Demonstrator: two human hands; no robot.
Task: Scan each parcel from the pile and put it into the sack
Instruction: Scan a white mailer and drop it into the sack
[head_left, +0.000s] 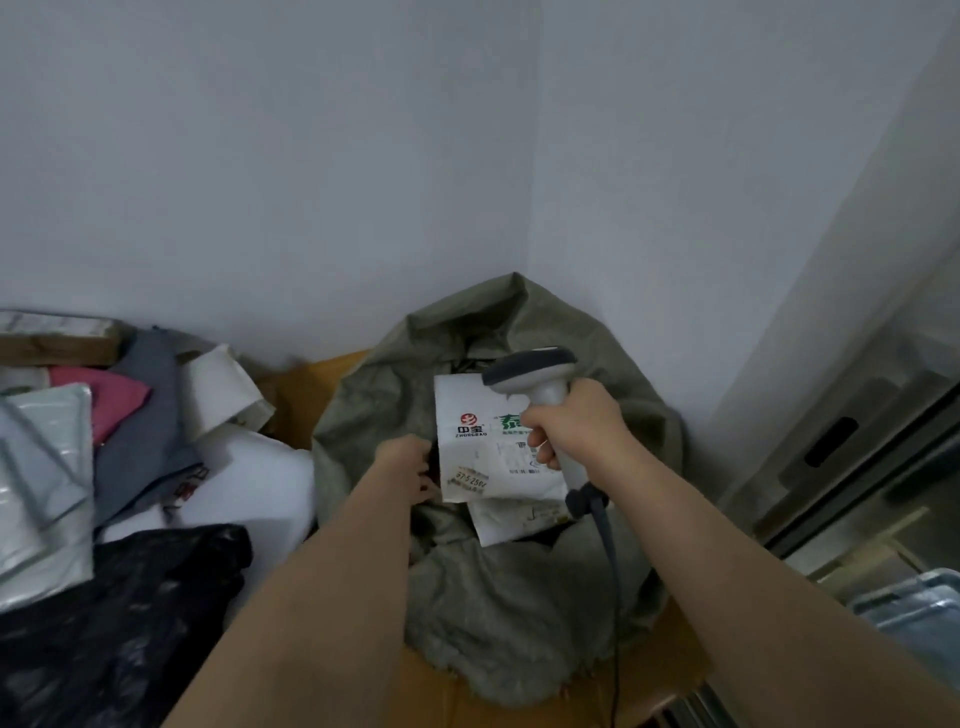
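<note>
A grey-green woven sack (498, 597) stands open in the room's corner. A white parcel (475, 441) with a red logo and green print sits in its mouth, another white parcel (511, 519) just below it. My left hand (408, 467) reaches into the sack at the white parcel's left edge; its fingers are hidden behind the parcel, so its grip is unclear. My right hand (571, 426) grips a grey handheld barcode scanner (535, 371) above the parcel, head pointing left, cable (610, 551) trailing down.
A pile of parcels lies at the left: a silver-white mailer (41, 483), a pink one (114, 395), grey (140, 415), white (254, 483) and black plastic (114, 623) bags. A brown cardboard box (306, 395) sits behind the sack. A metal door frame (857, 441) stands at the right.
</note>
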